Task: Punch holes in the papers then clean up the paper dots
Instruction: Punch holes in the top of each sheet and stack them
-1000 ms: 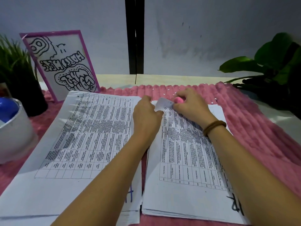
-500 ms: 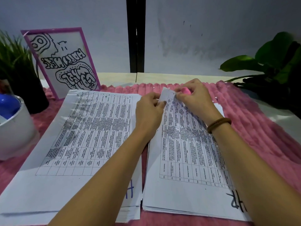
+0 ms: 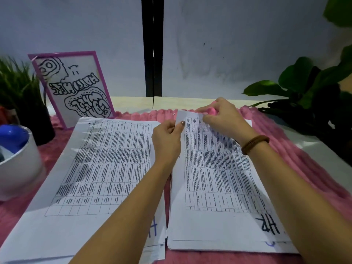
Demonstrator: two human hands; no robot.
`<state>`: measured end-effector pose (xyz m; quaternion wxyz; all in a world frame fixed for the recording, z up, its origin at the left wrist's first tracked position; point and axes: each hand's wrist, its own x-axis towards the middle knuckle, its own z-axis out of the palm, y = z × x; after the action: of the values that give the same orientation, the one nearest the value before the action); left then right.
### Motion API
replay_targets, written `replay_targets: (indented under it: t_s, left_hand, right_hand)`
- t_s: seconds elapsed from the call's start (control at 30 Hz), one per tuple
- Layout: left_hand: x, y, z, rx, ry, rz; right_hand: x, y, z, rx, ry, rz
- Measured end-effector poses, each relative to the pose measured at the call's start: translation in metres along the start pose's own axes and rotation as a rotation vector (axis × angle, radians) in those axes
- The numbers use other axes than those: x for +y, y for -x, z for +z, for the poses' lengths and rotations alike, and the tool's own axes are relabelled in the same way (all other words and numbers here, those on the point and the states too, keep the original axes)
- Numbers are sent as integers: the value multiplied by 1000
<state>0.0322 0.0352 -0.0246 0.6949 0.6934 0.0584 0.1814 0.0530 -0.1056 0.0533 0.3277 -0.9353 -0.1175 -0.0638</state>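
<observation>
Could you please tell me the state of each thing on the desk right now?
Top sheet: far corner lifted off the right stack.
Left hand: pinches that corner.
Right hand: grips the pink punch at the sheet's far edge.
Left stack: lying flat.
Framed drawing: standing, leaning back.

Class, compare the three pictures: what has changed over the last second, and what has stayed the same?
The left hand, pinching the top sheet by its edge, and the right hand, holding the pink punch on it, raised the sheet's far corner higher off the right pile. Grips look unchanged. The left stack, bowl and framed drawing stayed put.
</observation>
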Motion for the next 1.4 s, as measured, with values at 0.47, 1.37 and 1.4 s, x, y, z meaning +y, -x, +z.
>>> replay_targets:
  t_s: [0.47,1.37,1.4]
  left_hand:
    - [-4,0,0,-33,80,-19]
    - [-7,-1,4,-41,86,31]
    - [-6,-1,4,-43,93,32]
  right_hand:
    - [6,-19,-14,44,-197,-6]
    - [-11,-74,22,347,-1578,-78]
    - [-10,-74,20,370,-1572,-85]
